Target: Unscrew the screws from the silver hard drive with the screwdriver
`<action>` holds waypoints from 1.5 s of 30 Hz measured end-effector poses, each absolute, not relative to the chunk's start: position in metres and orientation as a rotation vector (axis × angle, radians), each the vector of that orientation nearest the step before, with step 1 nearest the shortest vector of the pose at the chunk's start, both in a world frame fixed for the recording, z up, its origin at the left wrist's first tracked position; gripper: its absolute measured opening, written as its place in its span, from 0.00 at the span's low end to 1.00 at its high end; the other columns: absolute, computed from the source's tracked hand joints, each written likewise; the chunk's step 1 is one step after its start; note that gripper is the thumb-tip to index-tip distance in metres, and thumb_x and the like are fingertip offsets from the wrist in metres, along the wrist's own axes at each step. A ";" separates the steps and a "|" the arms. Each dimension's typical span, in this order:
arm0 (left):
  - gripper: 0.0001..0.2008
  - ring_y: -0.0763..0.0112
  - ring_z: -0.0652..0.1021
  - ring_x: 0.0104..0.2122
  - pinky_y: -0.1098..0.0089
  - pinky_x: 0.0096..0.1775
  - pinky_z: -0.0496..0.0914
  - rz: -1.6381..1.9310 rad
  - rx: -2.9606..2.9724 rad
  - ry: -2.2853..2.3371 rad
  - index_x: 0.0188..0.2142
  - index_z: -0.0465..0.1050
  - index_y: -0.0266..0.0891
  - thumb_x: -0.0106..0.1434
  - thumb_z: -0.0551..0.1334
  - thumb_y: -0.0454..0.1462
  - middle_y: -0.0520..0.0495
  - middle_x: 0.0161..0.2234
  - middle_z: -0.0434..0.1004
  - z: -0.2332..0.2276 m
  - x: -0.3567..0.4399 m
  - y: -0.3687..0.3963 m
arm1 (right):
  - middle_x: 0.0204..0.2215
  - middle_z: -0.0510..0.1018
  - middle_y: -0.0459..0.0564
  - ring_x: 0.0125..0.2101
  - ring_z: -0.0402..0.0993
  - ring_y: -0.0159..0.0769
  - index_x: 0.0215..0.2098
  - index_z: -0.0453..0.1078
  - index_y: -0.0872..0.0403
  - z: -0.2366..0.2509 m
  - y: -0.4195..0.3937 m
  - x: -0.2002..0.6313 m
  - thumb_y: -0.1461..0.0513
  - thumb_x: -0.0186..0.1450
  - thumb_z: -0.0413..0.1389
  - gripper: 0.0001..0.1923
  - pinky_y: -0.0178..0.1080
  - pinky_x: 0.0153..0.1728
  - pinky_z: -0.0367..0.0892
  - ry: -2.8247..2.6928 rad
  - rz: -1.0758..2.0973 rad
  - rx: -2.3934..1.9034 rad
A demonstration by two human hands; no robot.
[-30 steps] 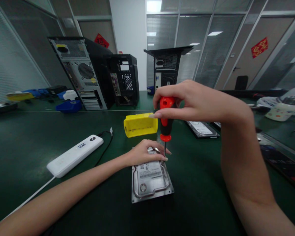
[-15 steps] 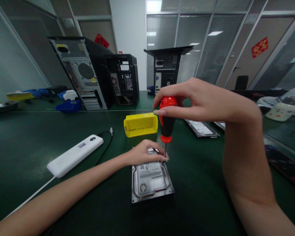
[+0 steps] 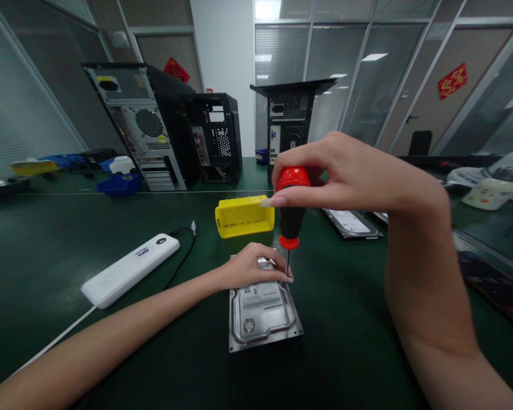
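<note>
A silver hard drive lies flat on the green table mat in front of me. My left hand rests on its far end, fingers pressing it down beside the screwdriver tip. My right hand grips the top of a red and black screwdriver, held upright. Its thin shaft meets the drive's far right corner.
A yellow plastic bin stands just behind the drive. A white power strip with a black cable lies to the left. Another hard drive lies to the right. Three open computer cases and a blue bin stand at the back.
My right hand's fingers have shifted around the screwdriver handle, which has edged slightly right. The left hand and the drive have stayed put.
</note>
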State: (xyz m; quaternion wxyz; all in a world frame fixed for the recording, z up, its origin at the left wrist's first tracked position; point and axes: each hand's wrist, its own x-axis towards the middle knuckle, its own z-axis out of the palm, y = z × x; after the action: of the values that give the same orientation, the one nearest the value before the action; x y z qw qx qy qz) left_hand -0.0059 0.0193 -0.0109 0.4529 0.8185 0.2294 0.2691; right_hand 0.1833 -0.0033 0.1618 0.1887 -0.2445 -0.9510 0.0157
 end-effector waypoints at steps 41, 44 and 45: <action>0.05 0.67 0.79 0.40 0.68 0.45 0.71 0.640 2.184 0.472 0.37 0.82 0.37 0.62 0.67 0.36 0.44 0.38 0.83 -0.012 -0.004 0.022 | 0.35 0.74 0.49 0.34 0.68 0.28 0.42 0.72 0.60 0.159 0.001 0.186 0.61 0.71 0.42 0.18 0.32 0.34 0.60 -2.667 0.141 -0.574; 0.05 0.67 0.80 0.39 0.68 0.45 0.72 0.631 2.180 0.457 0.37 0.82 0.37 0.63 0.66 0.34 0.44 0.37 0.83 -0.011 -0.005 0.022 | 0.38 0.75 0.50 0.36 0.70 0.29 0.46 0.72 0.61 0.162 0.001 0.188 0.62 0.71 0.43 0.17 0.33 0.37 0.63 -2.696 0.187 -0.564; 0.05 0.67 0.80 0.39 0.68 0.44 0.72 0.632 2.180 0.451 0.38 0.82 0.37 0.63 0.66 0.34 0.44 0.37 0.83 -0.011 -0.005 0.022 | 0.38 0.75 0.50 0.35 0.70 0.29 0.46 0.72 0.60 0.163 0.001 0.188 0.61 0.72 0.44 0.17 0.33 0.36 0.63 -2.702 0.191 -0.575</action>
State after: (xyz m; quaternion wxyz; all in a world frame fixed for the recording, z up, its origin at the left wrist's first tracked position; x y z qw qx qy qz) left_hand -0.0050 0.0220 -0.0109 0.4020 0.8626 0.1786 0.2500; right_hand 0.1877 0.0009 0.1627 0.1850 -0.2039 -0.9589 0.0679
